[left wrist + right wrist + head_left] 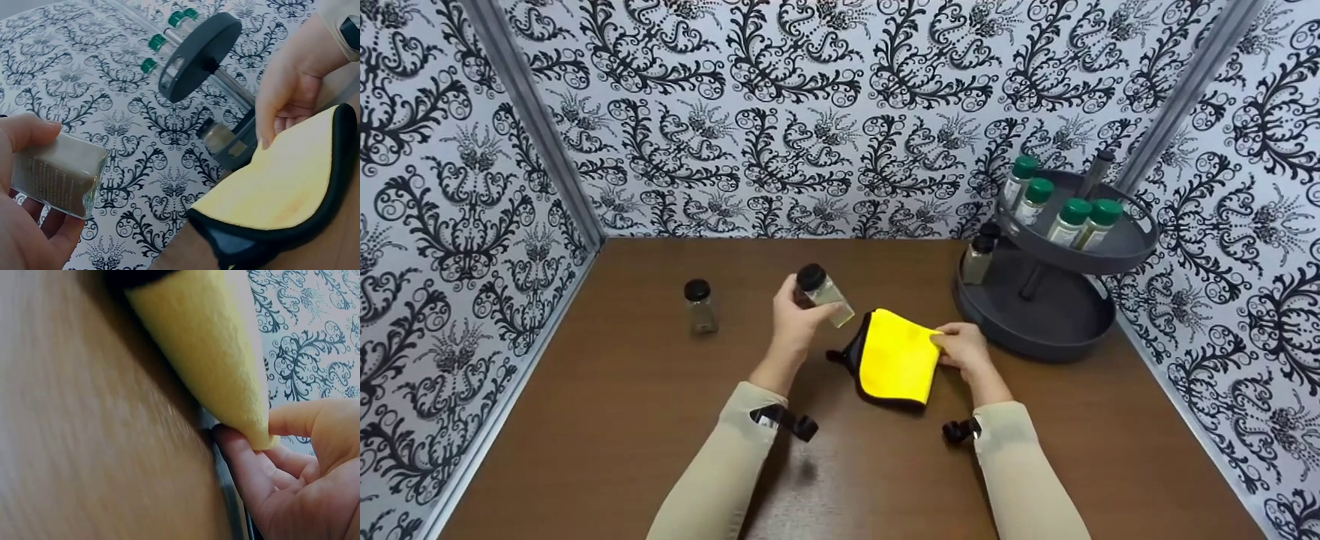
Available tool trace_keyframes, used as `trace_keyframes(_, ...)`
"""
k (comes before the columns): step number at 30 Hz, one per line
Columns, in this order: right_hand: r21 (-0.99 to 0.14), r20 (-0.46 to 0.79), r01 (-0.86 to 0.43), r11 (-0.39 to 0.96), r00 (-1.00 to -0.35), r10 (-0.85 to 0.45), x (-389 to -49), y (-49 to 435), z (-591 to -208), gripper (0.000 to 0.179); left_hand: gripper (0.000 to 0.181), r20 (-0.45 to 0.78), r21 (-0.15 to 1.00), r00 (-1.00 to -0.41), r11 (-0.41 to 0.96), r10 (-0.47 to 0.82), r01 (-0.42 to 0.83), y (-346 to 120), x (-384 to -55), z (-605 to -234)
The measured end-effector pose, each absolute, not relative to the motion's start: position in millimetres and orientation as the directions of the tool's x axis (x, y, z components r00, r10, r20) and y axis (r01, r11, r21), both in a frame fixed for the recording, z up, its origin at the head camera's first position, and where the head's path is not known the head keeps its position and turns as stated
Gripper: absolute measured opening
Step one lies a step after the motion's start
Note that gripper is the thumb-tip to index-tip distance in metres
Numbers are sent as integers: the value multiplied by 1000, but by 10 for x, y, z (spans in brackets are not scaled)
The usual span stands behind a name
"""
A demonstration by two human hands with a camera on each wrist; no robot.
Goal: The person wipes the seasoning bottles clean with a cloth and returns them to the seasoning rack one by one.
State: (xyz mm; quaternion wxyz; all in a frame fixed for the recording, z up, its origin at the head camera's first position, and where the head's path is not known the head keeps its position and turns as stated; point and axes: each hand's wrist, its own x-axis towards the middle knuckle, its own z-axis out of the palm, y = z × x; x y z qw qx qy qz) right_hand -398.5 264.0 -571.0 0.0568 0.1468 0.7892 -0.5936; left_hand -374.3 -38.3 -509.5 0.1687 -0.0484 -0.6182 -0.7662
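Note:
A black-capped glass spice jar (830, 297), tilted, is gripped in my left hand (795, 319) above the table. In the left wrist view the jar (59, 174) shows pale contents and fine print, with the thumb over it and fingers beneath. My right hand (964, 349) pinches one edge of a yellow cloth (898, 358) with dark trim. Its pinched corner bunches between thumb and fingers in the right wrist view, where the cloth (208, 343) hangs off the right hand (304, 478). The cloth's dark underside shows at its left, close to the jar.
Another black-capped jar (701, 307) stands on the brown table (607, 420) at left. At right stands a dark two-tier round organizer (1054, 349), with several green-capped jars (1071, 221) on top and black-capped jars (979, 259) below. Patterned walls (780, 112) enclose the table.

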Motion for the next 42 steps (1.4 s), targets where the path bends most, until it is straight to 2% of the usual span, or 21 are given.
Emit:
trace_keyframes(7, -912, -235, 266, 311, -963, 132, -3968, 2612, -5658, 26, 47, 280, 951, -947, -92, -158, 296, -303, -3711, -5160)
trace_keyframes(10, -901, -164, 203, 385, -978, 130, -3956, 2645, -5592, 30, 47, 275, 956, -951, -69, -142, 286, -280, -3695, -5179)
trace_keyframes(14, -837, 86, 15, 547, -984, 158, -3933, 2731, -5480, 30, 48, 271, 959, -955, -57, -125, 279, -249, -3689, -5195)
trace_keyframes(18, -735, 374, -143, 663, -901, 221, -3930, 2894, -5421, 23, 48, 275, 957, -954, -57, -117, 283, -213, -3693, -5202)
trace_keyframes(21, -662, 471, -150, 735, -846, 251, -3944, 3057, -5444, 24, 48, 276, 957, -954, -55, -114, 284, -189, -3683, -5210)
trace_keyframes(26, -547, 433, -36, 836, -867, 245, -3941, 3276, -5500, 35, 48, 277, 959, -956, -34, -97, 281, -135, -3674, -5227)
trace_keyframes(31, -482, 360, 36, 875, -903, 235, -3943, 3381, -5552, 39, 45, 275, 961, -960, -17, -47, 276, -40, -3700, -5243)
trace_keyframes(37, -460, 322, 32, 887, -925, 201, -3945, 3365, -5590, 32, 46, 315, 948, -948, 25, 53, 317, 64, -3686, -5211)
trace_keyframes(42, -500, 346, 26, 866, -910, 227, -3948, 3320, -5576, 25, 46, 334, 940, -936, 26, 113, 339, 259, -3707, -5160)
